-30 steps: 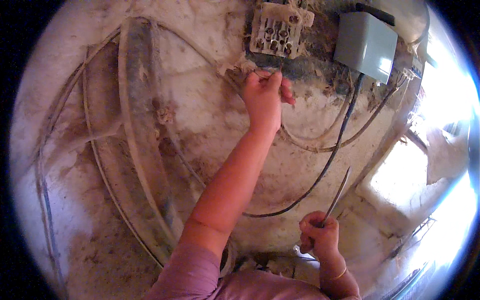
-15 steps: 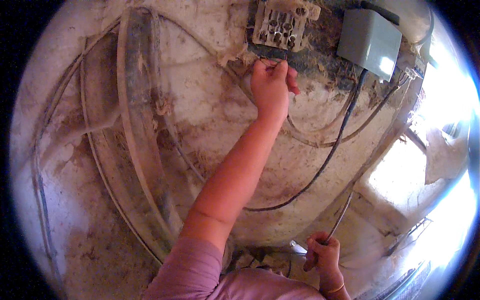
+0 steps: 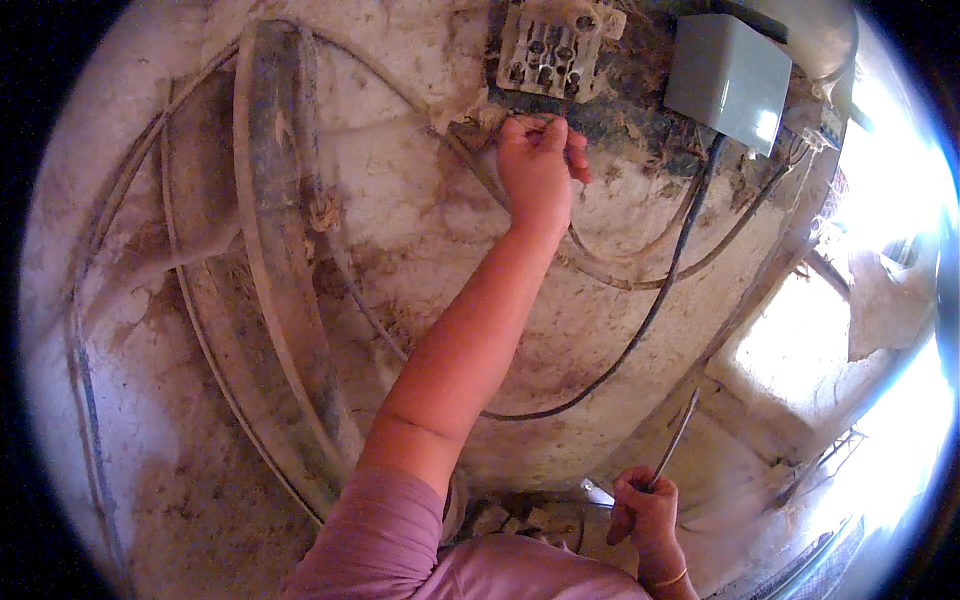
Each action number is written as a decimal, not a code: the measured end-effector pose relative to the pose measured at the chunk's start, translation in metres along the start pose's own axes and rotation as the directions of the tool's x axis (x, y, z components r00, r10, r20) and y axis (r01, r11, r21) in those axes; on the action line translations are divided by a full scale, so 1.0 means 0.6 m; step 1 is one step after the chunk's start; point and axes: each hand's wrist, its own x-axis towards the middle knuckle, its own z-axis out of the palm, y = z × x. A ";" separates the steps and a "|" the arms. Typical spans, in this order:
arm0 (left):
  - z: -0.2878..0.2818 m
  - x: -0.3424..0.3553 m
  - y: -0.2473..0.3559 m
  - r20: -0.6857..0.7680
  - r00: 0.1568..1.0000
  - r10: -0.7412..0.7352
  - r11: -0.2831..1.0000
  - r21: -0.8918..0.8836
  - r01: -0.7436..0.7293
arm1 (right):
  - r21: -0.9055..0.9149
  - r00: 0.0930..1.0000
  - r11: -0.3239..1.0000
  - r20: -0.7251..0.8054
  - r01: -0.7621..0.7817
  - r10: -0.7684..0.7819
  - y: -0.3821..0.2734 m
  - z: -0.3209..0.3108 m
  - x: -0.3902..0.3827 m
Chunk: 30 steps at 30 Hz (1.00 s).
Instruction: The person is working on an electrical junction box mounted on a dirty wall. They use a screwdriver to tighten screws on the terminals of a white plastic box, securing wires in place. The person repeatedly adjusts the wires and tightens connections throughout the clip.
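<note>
My left hand [image 3: 538, 170] reaches up the wall with its fingers pinched on a thin wire, just below the dusty, open-fronted fuse block [image 3: 553, 50]. Fingers partly hide the wire's end, so I cannot tell whether it touches the block. Low on the right, my right hand [image 3: 648, 508] is closed around what looks like a screwdriver [image 3: 677, 437]. Its thin metal shaft points up, away from the wall fittings; the handle is hidden in the fist.
A grey box [image 3: 728, 85] is mounted right of the fuse block, with a black cable [image 3: 672, 280] looping down from it. Several dusty cables hang along the left around a curved board [image 3: 268, 200]. Bright openings [image 3: 800, 340] lie at the right.
The view has shifted slightly, so the fuse block and box sit a little further left and higher. Both hands keep their grips, with little visible movement.
</note>
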 end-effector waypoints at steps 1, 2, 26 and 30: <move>0.000 0.000 0.000 0.003 1.000 0.004 1.000 -0.008 -0.003 | -0.007 1.000 1.000 0.001 0.008 -0.007 0.001 0.000 0.001; 0.000 0.001 0.001 0.006 1.000 0.007 1.000 -0.015 -0.007 | 0.001 1.000 1.000 0.003 0.006 -0.006 0.001 -0.001 0.000; 0.004 0.000 0.001 0.014 1.000 -0.025 0.999 -0.021 0.025 | -0.034 0.993 0.993 0.033 -0.113 0.114 0.067 -0.020 0.010; 0.006 0.000 0.004 0.010 1.000 -0.007 1.000 -0.021 0.008 | -0.056 0.992 0.992 0.037 -0.116 0.119 0.066 -0.019 0.010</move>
